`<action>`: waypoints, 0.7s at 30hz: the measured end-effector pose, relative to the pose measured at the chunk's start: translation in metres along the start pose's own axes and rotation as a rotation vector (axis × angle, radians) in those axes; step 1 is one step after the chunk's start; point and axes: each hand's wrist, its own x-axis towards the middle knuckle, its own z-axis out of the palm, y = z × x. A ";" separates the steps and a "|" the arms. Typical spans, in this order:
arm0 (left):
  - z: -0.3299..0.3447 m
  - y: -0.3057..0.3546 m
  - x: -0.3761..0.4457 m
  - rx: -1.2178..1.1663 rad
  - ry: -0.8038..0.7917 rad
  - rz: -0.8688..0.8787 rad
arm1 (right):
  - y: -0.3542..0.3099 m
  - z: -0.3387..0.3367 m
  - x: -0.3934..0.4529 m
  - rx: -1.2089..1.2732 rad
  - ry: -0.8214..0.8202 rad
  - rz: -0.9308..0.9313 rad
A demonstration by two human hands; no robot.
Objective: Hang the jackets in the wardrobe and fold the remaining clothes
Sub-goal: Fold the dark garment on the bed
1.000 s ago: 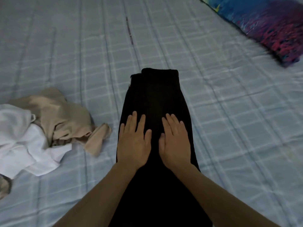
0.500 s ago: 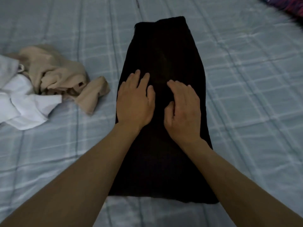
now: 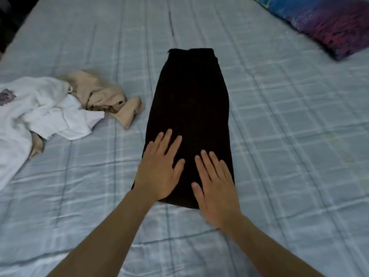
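black garment point(image 3: 189, 108) 1 | white garment point(image 3: 40, 108) 1 | beige garment point(image 3: 97, 94) 1 | pillow point(image 3: 327, 23) 1 | hands 2

Black garment point(image 3: 189, 100) on a pale blue checked bedsheet point(image 3: 279, 136); white point(image 3: 40, 108) and beige clothes point(image 3: 97, 92); blue-purple-red pillow point(image 3: 327, 23).

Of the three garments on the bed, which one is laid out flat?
The black garment, under both flat hands, left and right. The white garment and beige garment lie crumpled together.
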 end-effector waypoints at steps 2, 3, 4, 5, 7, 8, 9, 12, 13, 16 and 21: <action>-0.002 0.004 -0.028 0.040 -0.015 0.046 | 0.003 -0.001 -0.030 0.012 -0.075 -0.016; -0.003 0.004 -0.040 0.043 -0.027 0.069 | 0.005 -0.001 -0.044 0.017 -0.115 -0.021; -0.003 0.001 -0.051 0.041 -0.048 0.092 | 0.008 -0.001 -0.056 0.018 -0.147 -0.020; -0.005 -0.002 -0.061 0.039 -0.080 0.114 | 0.009 -0.003 -0.066 0.028 -0.168 -0.011; -0.008 -0.011 -0.077 0.058 -0.147 0.151 | 0.008 -0.009 -0.074 0.063 -0.172 0.017; -0.011 -0.015 -0.080 0.078 -0.169 0.160 | 0.006 -0.013 -0.073 0.065 -0.172 0.032; -0.014 -0.017 -0.081 0.099 -0.179 0.163 | 0.003 -0.018 -0.069 0.057 -0.182 0.043; -0.023 -0.021 -0.069 0.176 -0.153 0.172 | -0.003 -0.028 -0.050 -0.002 -0.199 0.067; -0.026 -0.020 -0.064 0.184 -0.144 0.169 | -0.004 -0.031 -0.044 -0.015 -0.190 0.070; -0.027 -0.015 -0.056 0.139 -0.086 0.144 | -0.005 -0.036 -0.032 -0.001 -0.127 0.096; -0.031 -0.026 -0.051 -0.129 0.013 0.175 | 0.006 -0.043 -0.008 -0.023 -0.102 0.041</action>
